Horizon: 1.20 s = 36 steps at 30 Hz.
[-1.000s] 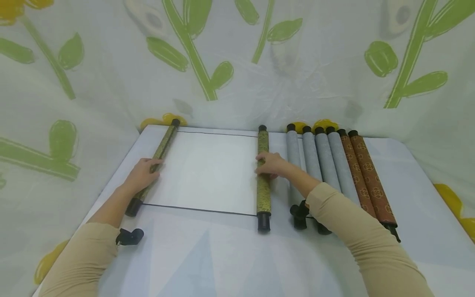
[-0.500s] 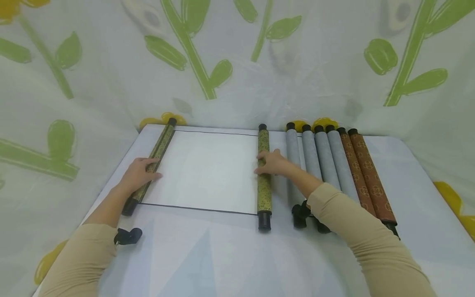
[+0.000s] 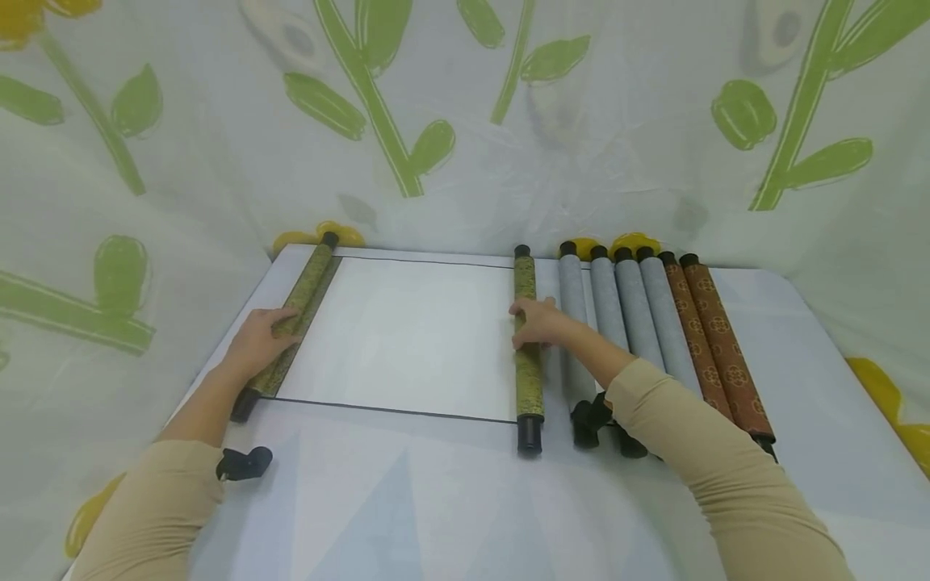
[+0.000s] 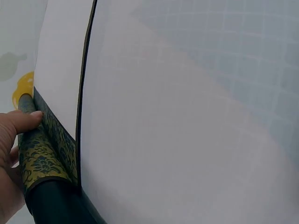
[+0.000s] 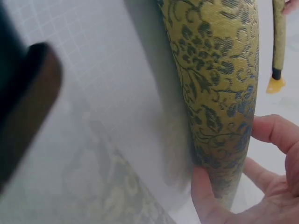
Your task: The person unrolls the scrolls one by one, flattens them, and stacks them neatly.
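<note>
A hanging scroll [image 3: 407, 339] lies partly unrolled on the table, its white sheet showing between two yellow-green patterned rolls with black end knobs. My left hand [image 3: 257, 343] grips the left roll [image 3: 312, 278]; in the left wrist view the thumb [image 4: 29, 121] lies over the patterned cloth, and a strip of the same cloth shows beside the roll. My right hand [image 3: 539, 321] holds the right roll [image 3: 529, 387] near its middle. The right wrist view has fingers and thumb on either side of this roll [image 5: 215, 84].
Several rolled scrolls stand side by side to the right: grey ones [image 3: 574, 307] nearest, then two brown-red patterned ones [image 3: 726, 347]. My right forearm passes over their near ends. Behind the white table [image 3: 349, 500] hangs a leaf-printed curtain [image 3: 581, 161].
The left roll has moved left with my left hand, baring a strip of patterned cloth. The right roll has shifted slightly right with my right hand, and more white sheet shows.
</note>
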Motion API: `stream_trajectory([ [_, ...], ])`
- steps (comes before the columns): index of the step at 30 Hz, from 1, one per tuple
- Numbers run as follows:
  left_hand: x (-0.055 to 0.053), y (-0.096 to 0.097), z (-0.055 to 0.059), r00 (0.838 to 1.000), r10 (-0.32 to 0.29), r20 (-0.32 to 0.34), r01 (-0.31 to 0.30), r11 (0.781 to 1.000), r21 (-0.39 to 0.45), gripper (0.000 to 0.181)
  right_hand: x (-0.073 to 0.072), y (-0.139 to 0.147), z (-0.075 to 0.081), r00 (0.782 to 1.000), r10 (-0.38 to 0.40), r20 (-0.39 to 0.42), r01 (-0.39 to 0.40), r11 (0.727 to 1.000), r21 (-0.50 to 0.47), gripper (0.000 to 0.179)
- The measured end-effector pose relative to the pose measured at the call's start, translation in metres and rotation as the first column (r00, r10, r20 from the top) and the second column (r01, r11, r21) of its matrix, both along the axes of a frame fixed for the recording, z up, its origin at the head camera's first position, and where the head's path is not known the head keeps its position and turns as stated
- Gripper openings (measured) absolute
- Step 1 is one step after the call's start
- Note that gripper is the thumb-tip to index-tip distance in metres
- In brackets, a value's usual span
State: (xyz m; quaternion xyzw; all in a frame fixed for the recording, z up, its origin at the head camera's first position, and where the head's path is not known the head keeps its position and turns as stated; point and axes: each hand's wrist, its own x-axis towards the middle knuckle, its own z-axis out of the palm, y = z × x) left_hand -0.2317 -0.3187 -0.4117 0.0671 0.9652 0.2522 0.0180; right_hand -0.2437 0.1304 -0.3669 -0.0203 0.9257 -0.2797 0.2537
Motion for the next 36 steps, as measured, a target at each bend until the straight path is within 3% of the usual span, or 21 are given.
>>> stream_trajectory([
  [4,-0.001,-0.004,-0.002,1.0,-0.009,0.008,0.009,1.0,-0.006,0.051,-0.001,0.002,-0.001,0.999,-0.003,0.039,0.002,1.0,0.026,0.061],
  [13,-0.001,-0.007,-0.002,1.0,0.016,0.019,-0.015,0.999,-0.045,0.053,0.006,0.005,-0.001,1.0,0.002,-0.012,-0.002,0.999,0.041,0.077],
  [26,0.001,-0.004,0.006,0.999,-0.002,0.054,0.005,0.998,-0.056,0.052,0.005,0.008,-0.001,0.998,-0.043,0.038,0.043,0.999,0.003,0.07],
  [36,0.002,-0.012,0.004,0.998,0.032,0.045,-0.029,0.998,-0.059,0.051,0.001,0.001,-0.006,0.996,-0.072,0.045,0.07,0.997,0.042,0.064],
])
